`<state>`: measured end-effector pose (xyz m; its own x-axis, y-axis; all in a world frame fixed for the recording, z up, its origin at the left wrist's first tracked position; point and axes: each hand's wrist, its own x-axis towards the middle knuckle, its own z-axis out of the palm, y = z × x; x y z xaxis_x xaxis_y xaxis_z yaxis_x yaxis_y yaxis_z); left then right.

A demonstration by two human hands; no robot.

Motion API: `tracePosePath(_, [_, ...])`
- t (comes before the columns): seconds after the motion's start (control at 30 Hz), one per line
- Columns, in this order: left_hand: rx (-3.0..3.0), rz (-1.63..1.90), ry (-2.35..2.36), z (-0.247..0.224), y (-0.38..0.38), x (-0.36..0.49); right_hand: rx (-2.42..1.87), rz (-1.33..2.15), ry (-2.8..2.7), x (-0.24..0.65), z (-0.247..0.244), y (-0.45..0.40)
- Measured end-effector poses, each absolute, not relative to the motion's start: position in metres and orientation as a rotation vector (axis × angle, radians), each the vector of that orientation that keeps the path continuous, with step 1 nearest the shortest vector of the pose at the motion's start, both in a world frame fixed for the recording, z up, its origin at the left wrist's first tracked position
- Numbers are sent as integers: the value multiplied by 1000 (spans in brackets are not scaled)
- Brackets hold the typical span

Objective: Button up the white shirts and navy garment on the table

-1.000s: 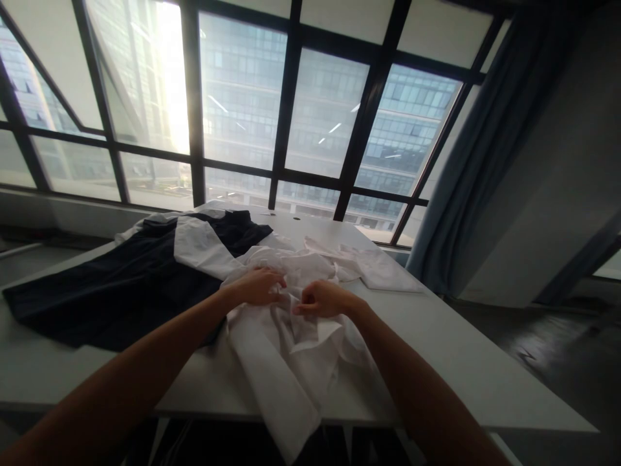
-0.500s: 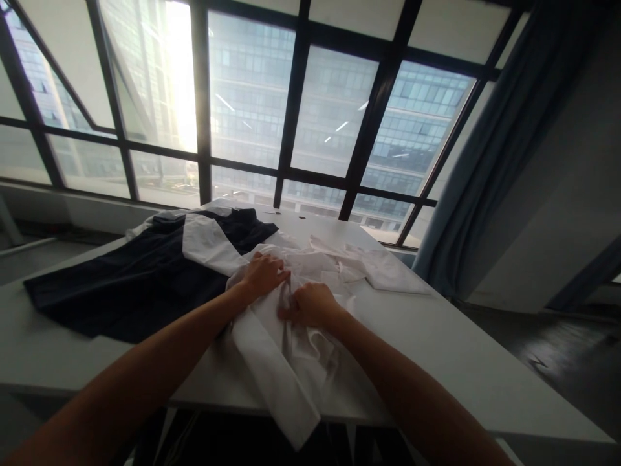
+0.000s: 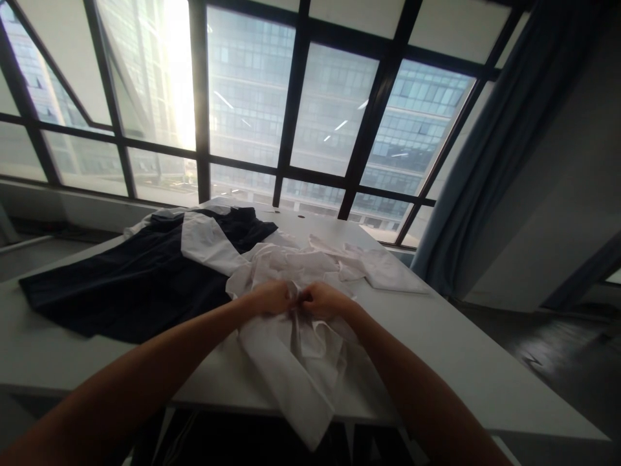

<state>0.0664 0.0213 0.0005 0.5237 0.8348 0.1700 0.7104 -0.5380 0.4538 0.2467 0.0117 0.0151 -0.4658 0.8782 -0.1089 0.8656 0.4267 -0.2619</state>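
A rumpled white shirt (image 3: pixel 286 359) lies across the table, one corner of it hanging past the front edge. My left hand (image 3: pixel 272 298) is closed on a pinch of its fabric. Right beside it, fingertips nearly meeting, my right hand (image 3: pixel 321 301) also pinches the cloth. Between the two hands the fabric is drawn up into a fold; any small part held there is hidden by the fingers. To the left, a dark navy garment (image 3: pixel 130 285) is spread out, with a white sleeve-like piece (image 3: pixel 206 241) lying over it.
The white table (image 3: pixel 436 349) reaches back toward large windows with dark frames (image 3: pixel 201 116). More white cloth (image 3: pixel 388 268) lies at the far right of the shirt. A blue curtain (image 3: pixel 466 188) hangs at the right. Small dark holes (image 3: pixel 301 217) mark the far tabletop.
My left hand has come down and nearer, closing beside the right hand. The shirt's front corner has shifted slightly right. The navy garment stays in place.
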Motion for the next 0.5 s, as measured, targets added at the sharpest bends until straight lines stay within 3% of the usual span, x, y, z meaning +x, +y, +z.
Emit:
tracePosePath(0.2, [2169,469,1211,-4,33,65,-1724,600,-2429,244,20,13])
tracePosePath(0.5, [1817,630,913,-3,34,65,-1542,1234,-1967,254,23,14])
